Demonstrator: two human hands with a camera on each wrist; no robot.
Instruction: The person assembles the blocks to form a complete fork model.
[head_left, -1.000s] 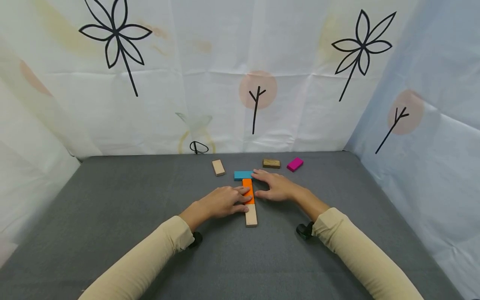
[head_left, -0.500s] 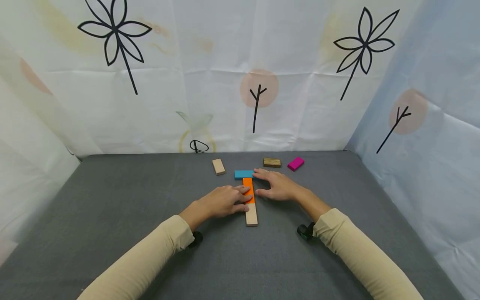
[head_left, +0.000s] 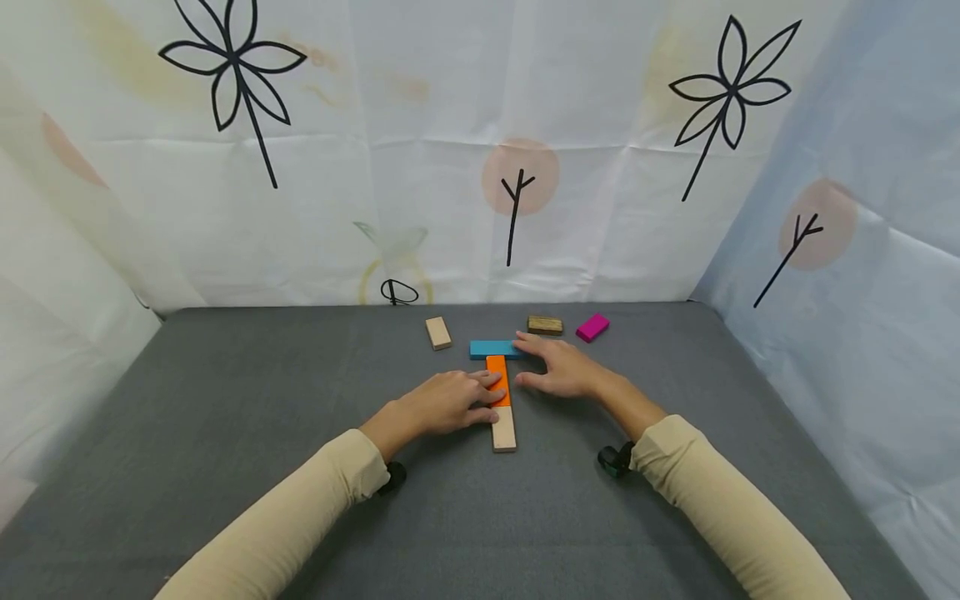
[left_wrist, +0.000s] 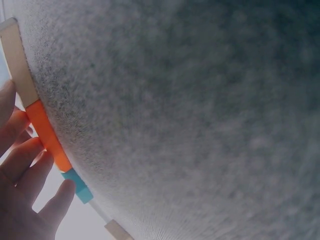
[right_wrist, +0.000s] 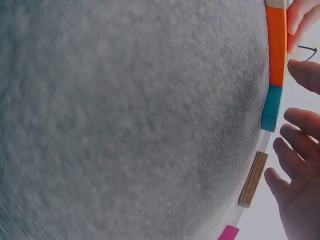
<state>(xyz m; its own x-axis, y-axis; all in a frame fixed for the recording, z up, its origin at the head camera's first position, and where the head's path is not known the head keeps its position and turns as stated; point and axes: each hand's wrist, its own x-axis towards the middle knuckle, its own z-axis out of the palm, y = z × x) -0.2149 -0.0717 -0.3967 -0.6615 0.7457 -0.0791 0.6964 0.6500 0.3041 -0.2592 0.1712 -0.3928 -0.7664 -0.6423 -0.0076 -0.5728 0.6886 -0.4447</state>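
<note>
An orange block (head_left: 497, 367) and a light wooden block (head_left: 504, 435) lie end to end in a line. Across the far end of the orange one lies a blue block (head_left: 491, 349), so the three form a T. My left hand (head_left: 446, 404) rests its extended fingers on the orange block, its thumb near where orange meets wood. My right hand (head_left: 564, 369) has spread fingers, with fingertips over the right end of the blue block, partly hiding it; whether they touch it I cannot tell. In the right wrist view, a gap shows between its thumb and fingers.
Behind the T lie a loose light wooden block (head_left: 438, 333), a dark brown wooden block (head_left: 544, 326) and a magenta block (head_left: 592, 327). Grey cloth (head_left: 262, 417) covers the table. A white printed curtain (head_left: 435, 167) stands along the back and sides.
My right hand has slid slightly to the right, uncovering more of the blue block. The left hand and the blocks look unmoved.
</note>
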